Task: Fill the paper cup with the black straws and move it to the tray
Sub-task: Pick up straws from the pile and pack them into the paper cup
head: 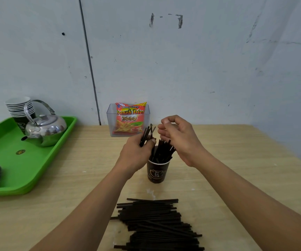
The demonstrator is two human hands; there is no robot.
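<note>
Gripping black straws (147, 134) above the paper cup (157, 171), left hand (137, 154).

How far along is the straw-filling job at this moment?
Partly done. The paper cup already holds many black straws. The left hand grips a small bunch above it; the right hand hovers open. A pile remains on the table, and the cup isn't on the green tray yet.
</note>
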